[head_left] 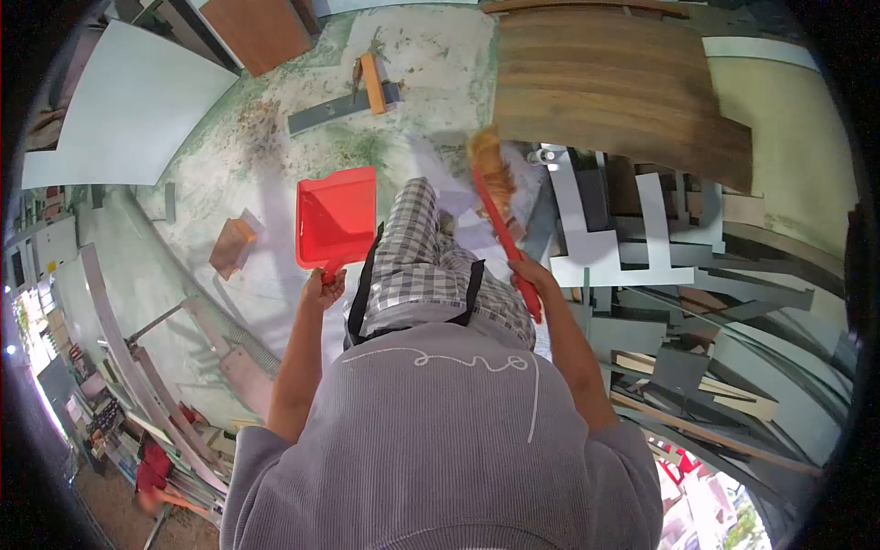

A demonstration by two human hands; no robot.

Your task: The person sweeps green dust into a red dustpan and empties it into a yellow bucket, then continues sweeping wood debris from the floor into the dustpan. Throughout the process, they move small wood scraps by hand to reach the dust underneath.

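Note:
My left hand (323, 288) is closed round the short handle of a red dustpan (336, 220), held to the left of my checked trousers. The pan's open tray faces up and looks bare inside. On the other side, my right hand (534, 277) grips the red handle of a brush (500, 220). Its yellowish-brown bristles point away from me, close to the dusty floor (431, 55), and look smeared. Sawdust and small scraps lie on the floor ahead.
A wooden block (233, 247) stands left of the dustpan. Ahead lie a grey strip (325, 114) and an orange-brown piece (373, 82). Brown wood boards (614, 82) are at the upper right, with stacked offcuts (665, 353) below. A white panel (137, 105) and a hose (188, 280) are at left.

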